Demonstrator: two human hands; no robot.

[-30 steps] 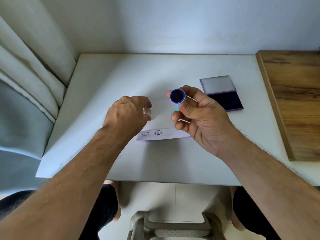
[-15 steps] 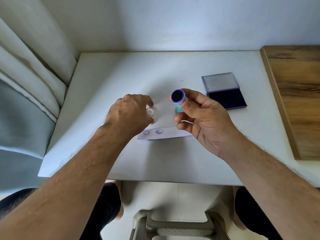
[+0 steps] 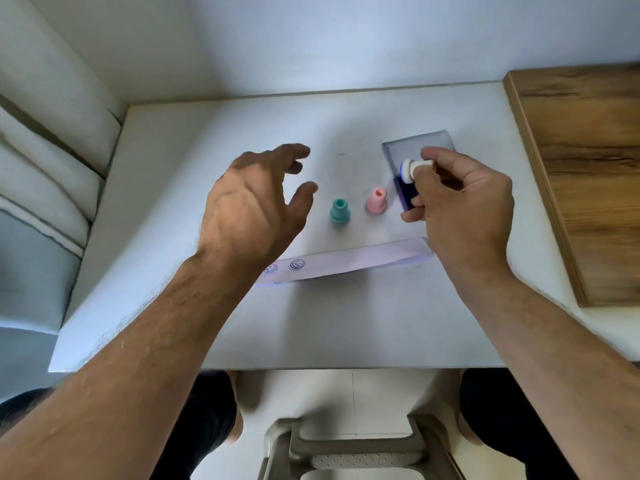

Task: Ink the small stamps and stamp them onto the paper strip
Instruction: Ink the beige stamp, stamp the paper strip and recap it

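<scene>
My right hand [image 3: 460,209] pinches a small white stamp [image 3: 414,169] with a blue-inked face, held sideways just over the open ink pad [image 3: 405,157]. Most of the pad's dark ink surface is hidden behind that hand. A teal stamp [image 3: 339,211] and a pink stamp [image 3: 376,201] stand upright on the white table [image 3: 173,188], between my hands. The paper strip [image 3: 353,259] lies in front of them with two round blue prints at its left end. My left hand [image 3: 252,209] hovers above the table left of the teal stamp, fingers spread, holding nothing.
A wooden board [image 3: 581,168] lies along the table's right side. Pale cushions [image 3: 52,161] sit against the table's left edge. A stool or step [image 3: 353,448] shows under the table's front edge, between my knees.
My right hand has carried the stamp rightward from the table's middle to the ink pad and turned it sideways. My left hand has let go of a stamp and opened, uncovering the teal and pink stamps.
</scene>
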